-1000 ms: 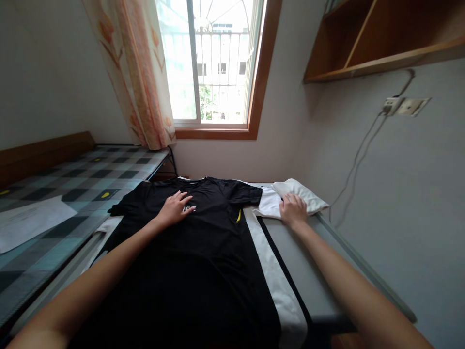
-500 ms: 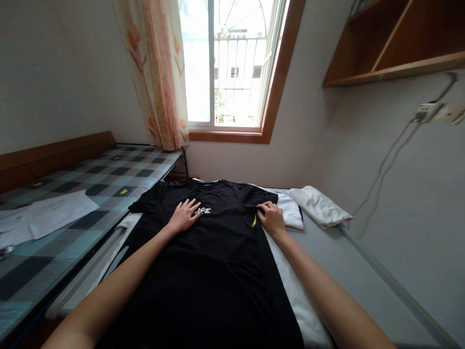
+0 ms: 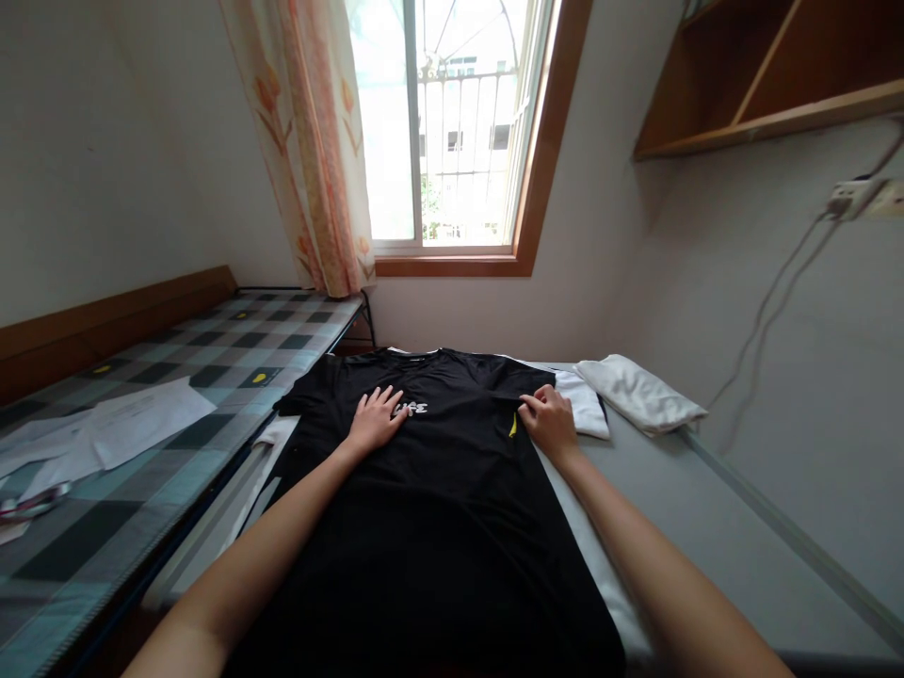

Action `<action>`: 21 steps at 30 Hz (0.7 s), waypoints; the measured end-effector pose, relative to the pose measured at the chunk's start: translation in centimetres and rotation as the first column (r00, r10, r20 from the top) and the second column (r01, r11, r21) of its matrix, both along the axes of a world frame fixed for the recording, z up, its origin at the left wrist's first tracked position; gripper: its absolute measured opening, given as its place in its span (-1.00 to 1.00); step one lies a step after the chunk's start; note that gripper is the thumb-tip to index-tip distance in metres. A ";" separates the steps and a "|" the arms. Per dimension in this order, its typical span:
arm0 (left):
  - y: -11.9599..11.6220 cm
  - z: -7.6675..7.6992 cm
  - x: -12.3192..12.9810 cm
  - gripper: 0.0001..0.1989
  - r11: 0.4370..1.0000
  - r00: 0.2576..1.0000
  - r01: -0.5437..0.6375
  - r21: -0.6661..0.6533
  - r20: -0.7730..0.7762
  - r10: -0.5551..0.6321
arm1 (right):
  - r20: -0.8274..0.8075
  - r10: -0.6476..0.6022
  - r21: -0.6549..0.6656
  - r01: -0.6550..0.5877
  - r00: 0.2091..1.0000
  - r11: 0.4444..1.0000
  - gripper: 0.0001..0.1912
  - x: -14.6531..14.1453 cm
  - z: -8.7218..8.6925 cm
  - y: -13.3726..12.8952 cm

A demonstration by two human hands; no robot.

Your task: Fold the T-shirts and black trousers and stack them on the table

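Note:
A black T-shirt (image 3: 438, 508) with a white print on its chest and a small yellow mark at its side lies spread out on a pale table. My left hand (image 3: 379, 420) rests flat on the chest, fingers spread, covering part of the print. At the base of the right-hand sleeve, just above the yellow mark, my right hand (image 3: 549, 420) has its thumb and fingers pinched on the shirt's cloth. A folded white cloth with a dark edge (image 3: 585, 405) lies partly under that sleeve.
Beyond the sleeve lies a white folded cloth bundle (image 3: 641, 395) by the wall. A bed with a checked mattress (image 3: 212, 344) stands on the left, with papers (image 3: 155, 424) on it. Behind are a curtain (image 3: 317, 160) and window; a wooden shelf (image 3: 769, 132) hangs at upper right.
The whole view has shifted slightly, so everything appears a little further right. My left hand stays flat on the shirt, and my right hand keeps its pinch at the sleeve.

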State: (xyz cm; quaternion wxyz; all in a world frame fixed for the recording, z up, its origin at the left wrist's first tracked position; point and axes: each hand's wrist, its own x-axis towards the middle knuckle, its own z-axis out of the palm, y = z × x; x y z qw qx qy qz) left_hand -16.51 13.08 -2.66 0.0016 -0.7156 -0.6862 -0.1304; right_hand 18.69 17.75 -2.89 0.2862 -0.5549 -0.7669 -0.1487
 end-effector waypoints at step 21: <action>4.7 3.5 -12.8 -0.63 0.968 0.970 -0.231 -0.103 -0.104 0.220 | 0.155 -0.159 -0.210 0.190 0.975 0.959 -0.58 -3.6 3.4 3.1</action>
